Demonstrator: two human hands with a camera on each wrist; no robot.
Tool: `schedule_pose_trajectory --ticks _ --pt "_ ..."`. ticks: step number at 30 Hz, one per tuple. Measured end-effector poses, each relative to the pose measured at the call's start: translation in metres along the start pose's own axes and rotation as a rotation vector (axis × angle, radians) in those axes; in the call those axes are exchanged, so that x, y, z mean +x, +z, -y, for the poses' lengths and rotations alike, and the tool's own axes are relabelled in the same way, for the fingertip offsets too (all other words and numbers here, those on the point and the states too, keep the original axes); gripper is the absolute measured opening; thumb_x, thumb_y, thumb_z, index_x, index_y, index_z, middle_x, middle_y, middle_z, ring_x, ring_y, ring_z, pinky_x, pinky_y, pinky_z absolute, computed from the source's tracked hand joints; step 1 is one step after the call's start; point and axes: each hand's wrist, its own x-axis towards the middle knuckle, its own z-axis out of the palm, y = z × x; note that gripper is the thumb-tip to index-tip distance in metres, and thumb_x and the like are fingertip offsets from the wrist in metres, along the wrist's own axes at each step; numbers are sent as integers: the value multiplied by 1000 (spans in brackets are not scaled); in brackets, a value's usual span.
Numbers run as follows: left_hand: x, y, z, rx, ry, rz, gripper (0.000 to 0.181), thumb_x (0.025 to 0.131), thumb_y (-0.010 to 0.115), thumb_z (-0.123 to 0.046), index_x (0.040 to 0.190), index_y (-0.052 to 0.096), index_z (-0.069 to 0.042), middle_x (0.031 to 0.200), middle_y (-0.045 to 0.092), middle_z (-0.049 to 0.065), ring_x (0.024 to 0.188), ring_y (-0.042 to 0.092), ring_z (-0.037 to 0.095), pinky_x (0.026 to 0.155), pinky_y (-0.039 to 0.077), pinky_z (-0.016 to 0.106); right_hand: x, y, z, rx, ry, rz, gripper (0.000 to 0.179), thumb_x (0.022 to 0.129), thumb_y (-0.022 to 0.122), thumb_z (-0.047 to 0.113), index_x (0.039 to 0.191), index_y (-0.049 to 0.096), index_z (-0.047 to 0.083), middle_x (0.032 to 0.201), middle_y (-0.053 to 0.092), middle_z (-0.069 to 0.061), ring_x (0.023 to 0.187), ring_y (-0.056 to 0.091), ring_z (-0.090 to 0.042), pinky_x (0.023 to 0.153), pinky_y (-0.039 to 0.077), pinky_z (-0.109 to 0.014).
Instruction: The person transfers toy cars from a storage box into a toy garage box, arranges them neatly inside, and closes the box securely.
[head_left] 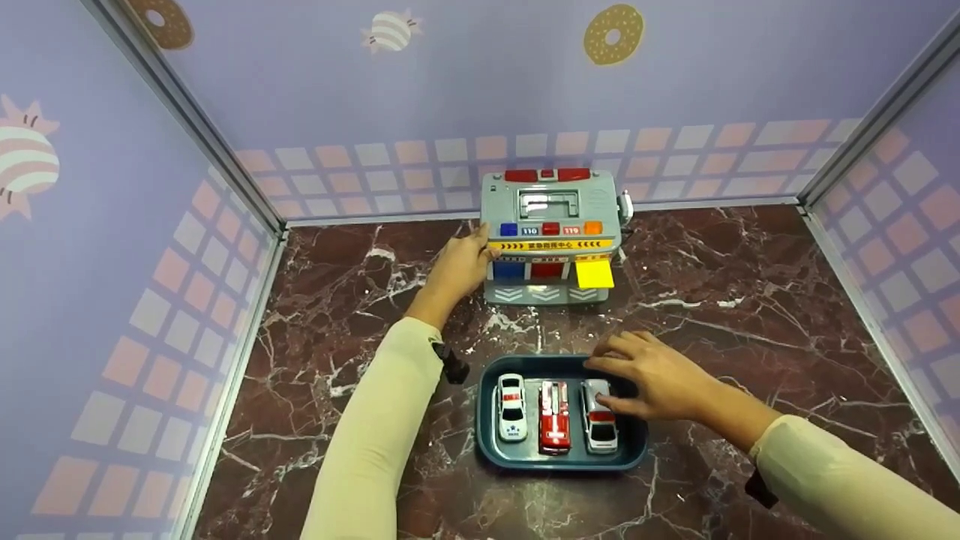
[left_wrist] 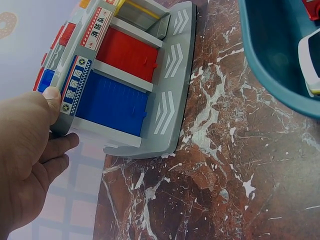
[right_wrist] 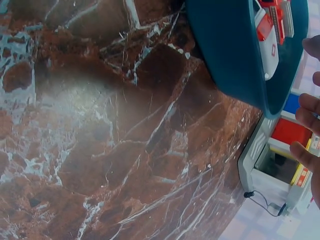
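My left hand (head_left: 457, 270) holds the left front corner of a grey toy garage (head_left: 499, 199), thumb in front and fingers behind the edge. Its blue door (left_wrist: 112, 105) and red door (left_wrist: 127, 54) are down, while a yellow door (head_left: 595, 274) is raised on the right. Above the right side of a dark teal tray (head_left: 555, 465) hovers my right hand (head_left: 660, 375), fingers spread and thumb overlapping a silver-and-white toy car (head_left: 601, 436). Beside that car in the tray are a red toy fire truck (head_left: 554, 435) and a white toy police car (head_left: 513, 424).
The garage stands on a marbled brown tabletop (head_left: 360, 420) near the back wall (head_left: 495, 82). On its right side is a white handset-like piece (head_left: 625, 206) with a black cord (right_wrist: 262, 200). Patterned panels rise on the left and right.
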Motion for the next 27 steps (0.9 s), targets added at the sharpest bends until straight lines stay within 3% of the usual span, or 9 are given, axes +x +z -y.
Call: schedule_pose_trajectory --ticks 10,15,27 --pt "0 0 1 -7 6 1 64 113 61 -37 168 45 -7 169 51 9 155 54 34 130 42 47 -5 5 9 -8 -18 30 56 86 92 49 131 79 17 125 74 -4 119 71 -29 107 56 -63" --pt "-1 -1 0 8 7 3 65 113 60 -39 169 45 -8 169 51 9 154 55 35 129 43 48 -7 10 11 -62 -49 37 56 85 91 54 128 80 20 122 74 -4 116 69 -28 106 55 -64" --pt "-1 0 0 -2 9 5 68 113 60 -39 169 42 -5 170 49 11 155 54 35 131 41 46 -11 15 19 -196 -31 163 69 82 85 75 134 79 30 129 71 -8 121 63 -32 111 49 -73"
